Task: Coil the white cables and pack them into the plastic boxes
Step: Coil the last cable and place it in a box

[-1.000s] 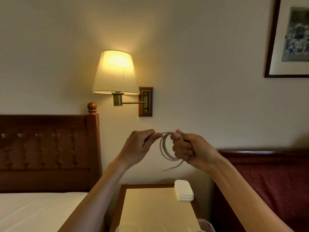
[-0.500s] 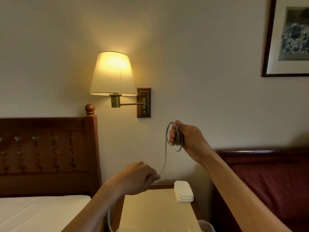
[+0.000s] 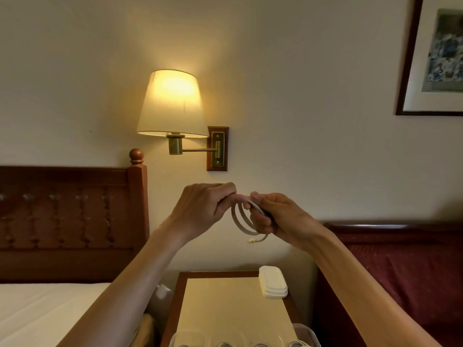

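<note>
A white cable [image 3: 241, 219] hangs in a few loops in the air above the nightstand, its plug end dangling at the bottom. My right hand [image 3: 278, 217] grips the loops on their right side, fingers curled round them. My left hand [image 3: 204, 209] pinches the top of the coil from the left, thumb and fingers closed on the strand. Both hands nearly touch. At the frame's bottom edge, clear plastic boxes [image 3: 304, 336] show only their rims, with coiled cable partly visible inside.
A wooden nightstand [image 3: 225, 304] stands below, with a stack of white lids [image 3: 273, 281] at its back right corner. A lit wall lamp [image 3: 172, 106] hangs above. A bed with wooden headboard [image 3: 67, 221] is left, a dark red bed [image 3: 400, 266] right.
My left hand rose from low near the nightstand back up to my right hand, bringing another loop of cable to the coil. My right hand dropped slightly.
</note>
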`<state>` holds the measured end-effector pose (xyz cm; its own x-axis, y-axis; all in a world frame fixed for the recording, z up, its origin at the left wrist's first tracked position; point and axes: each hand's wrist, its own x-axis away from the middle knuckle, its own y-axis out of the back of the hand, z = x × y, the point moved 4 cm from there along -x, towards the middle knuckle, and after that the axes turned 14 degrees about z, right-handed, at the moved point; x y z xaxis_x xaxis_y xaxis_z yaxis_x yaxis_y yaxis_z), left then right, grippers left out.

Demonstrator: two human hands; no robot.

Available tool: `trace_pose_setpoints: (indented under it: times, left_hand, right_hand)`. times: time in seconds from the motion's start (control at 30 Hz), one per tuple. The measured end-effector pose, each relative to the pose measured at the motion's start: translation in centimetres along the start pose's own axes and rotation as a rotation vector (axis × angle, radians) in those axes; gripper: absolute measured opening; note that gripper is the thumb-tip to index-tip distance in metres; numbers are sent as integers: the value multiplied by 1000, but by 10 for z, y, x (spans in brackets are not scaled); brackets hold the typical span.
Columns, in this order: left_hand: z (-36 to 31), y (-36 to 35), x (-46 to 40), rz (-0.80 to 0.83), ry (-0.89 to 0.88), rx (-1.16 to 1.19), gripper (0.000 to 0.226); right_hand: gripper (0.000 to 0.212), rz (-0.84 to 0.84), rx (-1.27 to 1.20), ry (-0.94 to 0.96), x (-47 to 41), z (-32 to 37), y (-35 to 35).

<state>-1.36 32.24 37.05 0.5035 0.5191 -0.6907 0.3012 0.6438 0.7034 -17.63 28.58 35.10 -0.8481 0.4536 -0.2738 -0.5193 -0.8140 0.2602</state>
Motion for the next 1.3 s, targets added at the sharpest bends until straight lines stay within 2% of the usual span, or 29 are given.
trace_pose_setpoints:
  times: [0.2,0.3,0.43,0.5,0.53,0.57,0.6,0.67,0.7,0.73,0.77,0.8,0.9,0.93,1.03,1.1,1.17,1.23,1.3]
  left_hand:
    - [38,-19,19,-50,88,198,29]
    - [69,-28,42,-41,161,207,29]
    - [103,-43,78,10,343,158,17]
    - [100,-47,84,76,511,137,12]
    - [93,-48,84,142,610,113,11]
    - [82,-54,84,285,683,71,11]
    - [65,-63,81,501,692,2,13]
    - [15,-77,74,945,546,-23,21]
    - [-12,-76,68,1073,427,63,21]
    - [-32,-70,60,1097,313,161,24]
    - [-43,-58,51,1053,240,216,26]
    - [-46,-44,42,941,212,210,26]
    - [-31,-3,24,401,157,18,32]
    - [-24,1,23,287,130,-44,38]
    - [-6,-7,22,184,109,-65,36]
    - [1,-7,20,129,89,-52,23]
    - [4,-7,21,88,43,-135,11]
    - [6,-8,23,71,53,-210,23]
    - [6,-7,24,27,64,-142,22]
  right_hand:
    - [36,107,-474,58,7,2,8]
    - [33,152,-649,140,14,8,15]
    - [27,89,-680,192,24,16,29]
    - [25,48,-662,185,23,18,29]
    - [24,25,-663,189,21,19,27]
    - [25,-10,-650,193,19,20,26]
    - [26,-51,-614,187,16,22,25]
    - [31,-159,-337,124,10,22,18]
    - [32,-219,-90,84,6,21,13]
    - [30,-269,149,56,3,18,9]
    - [26,-290,316,36,-1,13,6]
    - [23,-291,397,11,-2,7,4]
    - [22,-226,485,-37,-2,-4,6]
    - [23,-210,511,-46,-2,-5,5]
    - [26,-216,574,-58,-3,-1,2]
    - [29,-199,579,-88,-5,1,2]
    - [33,-200,567,-119,-6,1,3]
    - [37,-209,495,-126,-5,-1,5]
    - [40,-192,436,-132,-6,-5,3]
